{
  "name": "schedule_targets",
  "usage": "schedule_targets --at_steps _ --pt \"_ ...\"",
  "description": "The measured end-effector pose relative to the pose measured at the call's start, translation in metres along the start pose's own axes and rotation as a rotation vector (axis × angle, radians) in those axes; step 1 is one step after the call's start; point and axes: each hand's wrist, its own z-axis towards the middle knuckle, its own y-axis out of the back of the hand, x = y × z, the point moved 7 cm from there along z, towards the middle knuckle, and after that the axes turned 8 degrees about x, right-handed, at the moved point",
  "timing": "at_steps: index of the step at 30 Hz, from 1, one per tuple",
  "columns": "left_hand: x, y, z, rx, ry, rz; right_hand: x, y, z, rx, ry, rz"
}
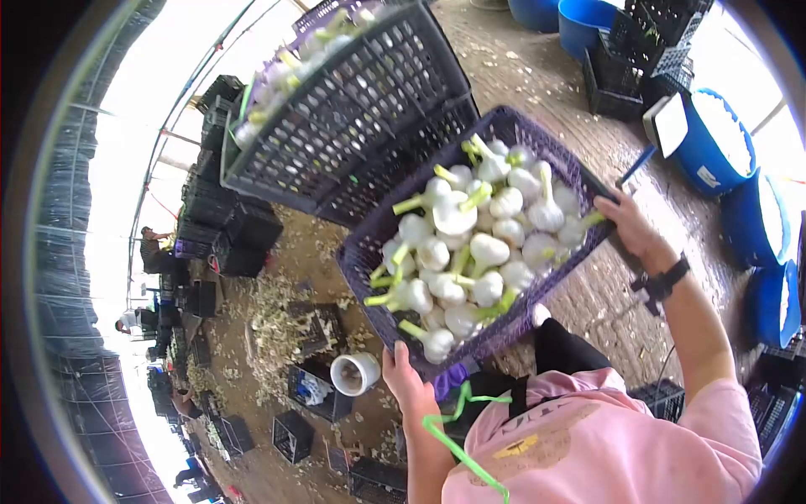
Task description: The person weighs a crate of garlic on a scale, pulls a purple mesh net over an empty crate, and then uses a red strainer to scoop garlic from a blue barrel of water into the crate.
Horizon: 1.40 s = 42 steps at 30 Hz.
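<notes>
A dark purple plastic crate (537, 329) full of white garlic bulbs (454, 213) with short green stems is held tilted in front of my body. My left hand (409, 380) grips its near lower corner, thumb up along the side. At the crate's right end my right hand (631, 223) is closed around the rim; its fingertips are partly hidden. Just beyond, touching or very near the crate's far side, stands a black crate (369, 109) that also holds garlic.
Blue tubs (722, 143) and black crates (617, 84) line the right side. To the left are stacked black crates (201, 197), a white bucket (355, 374), scattered garlic trimmings (277, 328) and several people seated farther off. A green ribbon (457, 449) hangs by my shirt.
</notes>
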Motion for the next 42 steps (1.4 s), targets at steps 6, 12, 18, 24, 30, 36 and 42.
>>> schedule_targets --at_steps 6,12,18,24,30,36,42 --pt "-0.006 0.000 0.014 -0.047 0.002 -0.143 -0.005 -0.002 -0.001 0.061 -0.033 0.015" --pt "-0.002 0.016 0.034 -0.132 0.001 -0.015 -0.009 -0.012 -0.005 0.040 0.009 -0.002" --pt "0.042 0.029 0.039 0.089 0.083 -0.550 0.002 -0.009 -0.011 0.058 -0.001 -0.062" --pt "0.080 0.038 0.027 0.175 0.055 -0.370 0.043 0.002 -0.010 0.064 0.144 -0.281" --pt "0.079 0.065 0.015 -0.140 -0.063 -0.402 0.083 0.003 -0.021 0.121 0.094 -0.392" --pt "0.053 0.065 -0.004 -0.130 -0.144 -0.610 0.033 0.029 -0.028 0.048 -0.039 -0.311" --pt "-0.053 0.027 -0.018 -0.049 -0.283 -0.380 0.070 0.032 0.002 0.156 -0.065 -0.222"
